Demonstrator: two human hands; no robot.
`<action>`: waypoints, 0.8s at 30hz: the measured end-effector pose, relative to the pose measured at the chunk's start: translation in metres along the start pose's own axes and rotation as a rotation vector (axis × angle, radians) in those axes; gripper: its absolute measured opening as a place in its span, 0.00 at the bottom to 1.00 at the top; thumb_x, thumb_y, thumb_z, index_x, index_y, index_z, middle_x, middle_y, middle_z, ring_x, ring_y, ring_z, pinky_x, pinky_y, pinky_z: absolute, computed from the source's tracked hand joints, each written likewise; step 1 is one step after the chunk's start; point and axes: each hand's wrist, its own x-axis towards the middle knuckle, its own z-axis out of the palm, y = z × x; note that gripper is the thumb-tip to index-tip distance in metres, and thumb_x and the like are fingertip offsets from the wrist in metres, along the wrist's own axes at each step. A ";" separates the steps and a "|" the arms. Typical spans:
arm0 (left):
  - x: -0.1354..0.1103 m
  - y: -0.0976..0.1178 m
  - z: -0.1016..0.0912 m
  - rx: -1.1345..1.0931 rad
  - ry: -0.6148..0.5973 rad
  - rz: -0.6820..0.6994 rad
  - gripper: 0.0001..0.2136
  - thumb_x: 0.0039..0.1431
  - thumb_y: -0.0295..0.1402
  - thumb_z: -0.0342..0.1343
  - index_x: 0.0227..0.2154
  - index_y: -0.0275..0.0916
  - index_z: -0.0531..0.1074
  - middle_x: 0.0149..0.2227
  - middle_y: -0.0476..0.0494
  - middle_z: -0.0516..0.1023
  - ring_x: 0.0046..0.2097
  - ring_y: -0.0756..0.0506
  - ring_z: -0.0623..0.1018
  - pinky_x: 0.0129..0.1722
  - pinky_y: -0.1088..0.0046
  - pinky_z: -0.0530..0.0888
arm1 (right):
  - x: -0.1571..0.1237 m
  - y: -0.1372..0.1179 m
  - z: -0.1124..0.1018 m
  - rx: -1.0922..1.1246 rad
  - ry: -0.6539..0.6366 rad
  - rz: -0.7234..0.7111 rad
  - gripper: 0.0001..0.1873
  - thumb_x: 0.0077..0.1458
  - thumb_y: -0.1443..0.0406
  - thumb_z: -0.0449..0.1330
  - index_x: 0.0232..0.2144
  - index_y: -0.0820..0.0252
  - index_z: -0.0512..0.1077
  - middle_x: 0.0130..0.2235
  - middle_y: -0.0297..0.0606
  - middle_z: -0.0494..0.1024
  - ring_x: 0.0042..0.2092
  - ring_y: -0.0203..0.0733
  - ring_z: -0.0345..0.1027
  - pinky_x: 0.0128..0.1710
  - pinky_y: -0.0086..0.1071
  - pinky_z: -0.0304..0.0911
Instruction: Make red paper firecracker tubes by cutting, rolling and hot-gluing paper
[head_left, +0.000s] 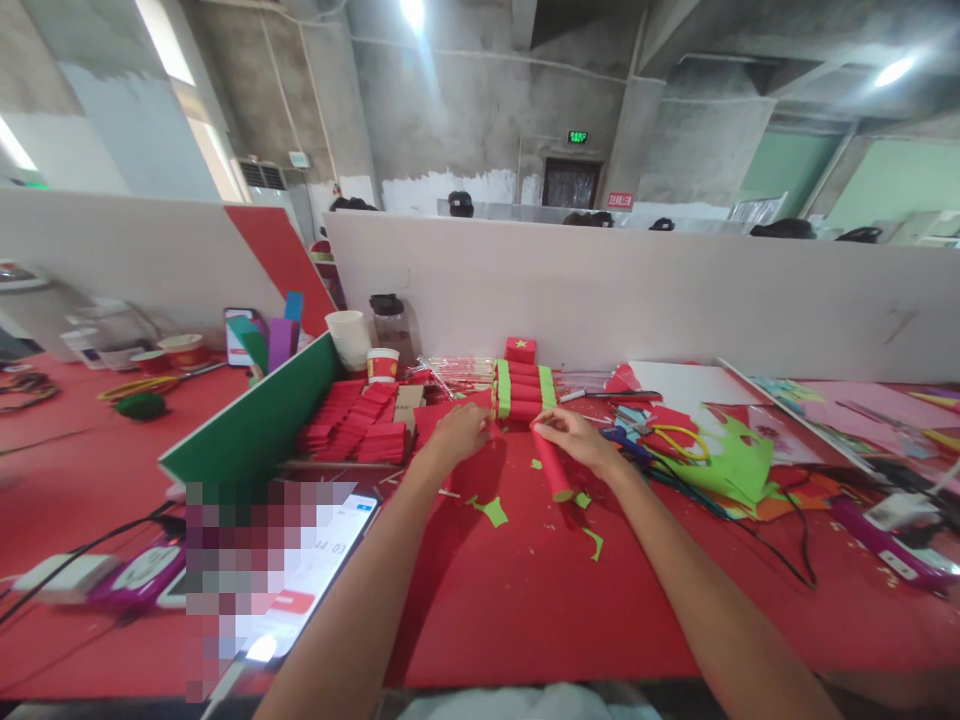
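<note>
Red tabletop (517, 610), seen from the worker's head. Its near edge runs just above the pic's bottom; a white partition (637, 300) closes off the back. Most open room is btwn the forearms, from the hands down to the near edge. On the L, a slanted green board (255, 410) & a lit phone (322, 560) hem it in; on the R, a jumble of paper & cords.

R hand (571, 432) has thumb & fingers clamped on the upper end of 1 red tube (555, 470), which slants down toward the worker at mid-table. L hand (463, 430) is at the L side of a bundle of red rolls (525, 390); can't tell if its fingers are apart or together.

Counts: 2 lime bands across the bundle, approx 4 rolls showing; 1 red block w/ a yellow star (520, 350) behind it; 4 larger green scraps (493, 512) near the tube. Back L: 1 dark-lidded bottle (390, 325). Red strips (356, 425) nearby, too many to count.

Hard to see: L fingertips blur into the red; pixel blocks cover the phone's L part; a yellow loop handle (682, 443) on the R, rest lost in clutter.
</note>
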 end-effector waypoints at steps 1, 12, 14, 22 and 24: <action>0.000 -0.001 0.001 0.048 -0.009 0.010 0.02 0.46 0.27 0.57 0.23 0.40 0.72 0.31 0.41 0.74 0.39 0.40 0.73 0.40 0.67 0.65 | 0.000 0.000 0.000 -0.007 -0.001 0.002 0.16 0.54 0.54 0.61 0.38 0.60 0.74 0.36 0.37 0.76 0.36 0.39 0.70 0.34 0.30 0.65; -0.003 0.035 0.003 -0.231 -0.130 0.180 0.19 0.61 0.48 0.48 0.41 0.38 0.72 0.38 0.41 0.77 0.38 0.44 0.75 0.37 0.69 0.70 | 0.011 0.010 -0.009 -0.044 0.316 -0.102 0.17 0.52 0.53 0.62 0.37 0.60 0.72 0.36 0.39 0.77 0.38 0.42 0.71 0.39 0.33 0.66; -0.004 0.042 0.008 -0.335 -0.223 0.185 0.22 0.61 0.49 0.49 0.48 0.37 0.69 0.41 0.40 0.77 0.40 0.44 0.76 0.38 0.69 0.71 | 0.012 0.010 -0.007 -0.070 0.324 -0.104 0.18 0.51 0.52 0.62 0.36 0.60 0.72 0.35 0.39 0.77 0.38 0.43 0.72 0.40 0.34 0.67; -0.004 0.038 0.016 -0.250 -0.229 0.138 0.24 0.56 0.43 0.55 0.52 0.36 0.65 0.44 0.37 0.77 0.40 0.42 0.77 0.36 0.69 0.73 | 0.006 -0.002 -0.011 -0.052 0.178 -0.025 0.18 0.55 0.53 0.59 0.44 0.55 0.65 0.36 0.36 0.77 0.35 0.42 0.74 0.33 0.34 0.69; -0.006 0.033 0.008 -0.052 -0.175 0.085 0.23 0.56 0.41 0.55 0.53 0.38 0.65 0.45 0.37 0.77 0.42 0.40 0.77 0.38 0.67 0.72 | 0.001 -0.011 -0.025 -0.240 0.201 -0.034 0.16 0.54 0.55 0.60 0.43 0.55 0.67 0.37 0.37 0.77 0.36 0.42 0.74 0.35 0.33 0.68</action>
